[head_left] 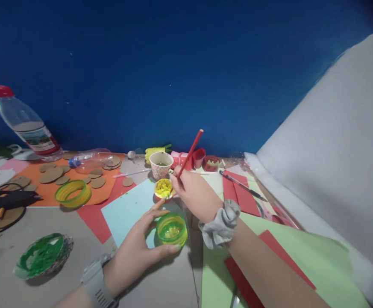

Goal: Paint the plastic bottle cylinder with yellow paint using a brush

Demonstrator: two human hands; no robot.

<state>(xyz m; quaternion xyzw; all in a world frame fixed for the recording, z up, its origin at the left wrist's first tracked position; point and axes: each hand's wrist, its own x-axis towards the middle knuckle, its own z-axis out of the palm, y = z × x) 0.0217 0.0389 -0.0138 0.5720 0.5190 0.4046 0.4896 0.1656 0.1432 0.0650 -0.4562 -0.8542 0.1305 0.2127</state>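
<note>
My right hand [192,190] grips a red paintbrush [191,152], its handle pointing up and its lower end down at a small cup of yellow paint [163,188]. My left hand [148,239] curls around a green and yellow ring-shaped cup [172,230], thumb at its near right side and fingers at the far left. A paper cup [161,164] with dark liquid stands just behind the yellow paint. Under and beside the left hand lies light blue paper [125,214]. The brush tip is hard to make out behind the fingers.
At the left are a yellow ring [73,193], a dish of green paint [43,256], cardboard discs [51,175] on orange paper and a tall bottle [29,124]. Green paper [295,256] and a pen [242,185] lie at right. A blue wall [173,77] rises behind.
</note>
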